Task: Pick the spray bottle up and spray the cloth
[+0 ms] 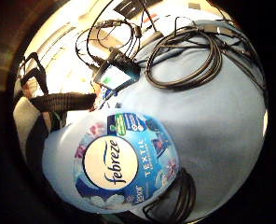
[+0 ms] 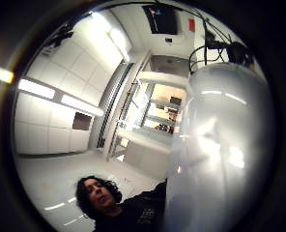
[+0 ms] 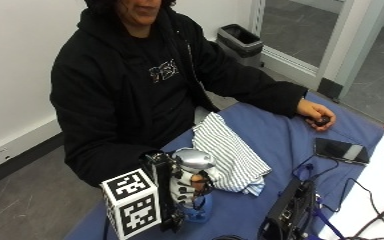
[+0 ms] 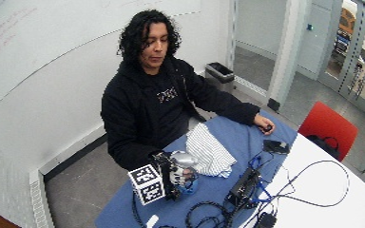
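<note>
right hand (image 3: 191, 186) wrapped round febreze spray bottle (image 3: 193, 161) | bottle upright on blue desk (image 3: 278, 135) | striped cloth (image 3: 228, 154) just beside it

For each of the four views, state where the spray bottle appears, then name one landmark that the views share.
Little finger side palm view: spray bottle, label facing the camera, over the blue tablecloth.
Thumb side palm view: pale body close up.
Outside view: in the right hand, beside the striped cloth.
Wide outside view: same.
Shared landmark: the tablecloth.
</note>
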Action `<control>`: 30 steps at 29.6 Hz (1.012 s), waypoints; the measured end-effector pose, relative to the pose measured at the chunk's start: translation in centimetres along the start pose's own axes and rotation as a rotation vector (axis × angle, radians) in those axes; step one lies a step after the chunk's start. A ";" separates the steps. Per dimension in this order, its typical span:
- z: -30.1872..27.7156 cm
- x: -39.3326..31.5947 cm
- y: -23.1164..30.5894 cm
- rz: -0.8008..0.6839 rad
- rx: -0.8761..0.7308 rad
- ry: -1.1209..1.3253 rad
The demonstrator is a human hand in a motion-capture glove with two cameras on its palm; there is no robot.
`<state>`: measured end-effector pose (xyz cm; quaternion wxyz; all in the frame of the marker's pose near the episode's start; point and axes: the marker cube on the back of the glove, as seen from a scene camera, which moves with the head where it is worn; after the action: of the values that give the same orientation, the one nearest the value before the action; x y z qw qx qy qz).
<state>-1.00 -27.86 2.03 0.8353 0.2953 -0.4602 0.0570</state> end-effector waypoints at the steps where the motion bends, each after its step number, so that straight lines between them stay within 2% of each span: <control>1: -0.3 0.0 0.1 -0.007 0.008 0.006; 10: -0.6 0.4 0.2 -0.087 0.066 0.038; 18: -0.5 0.4 0.1 -0.097 0.065 0.031; 22: 1.2 0.2 -0.1 -0.125 0.087 -0.004; 24: 1.0 -0.6 0.9 -0.145 0.055 0.008; 30: -1.2 -5.4 4.0 -0.116 -0.193 0.136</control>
<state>-4.64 -22.93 -1.00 0.8910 0.2350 -0.3881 -0.0163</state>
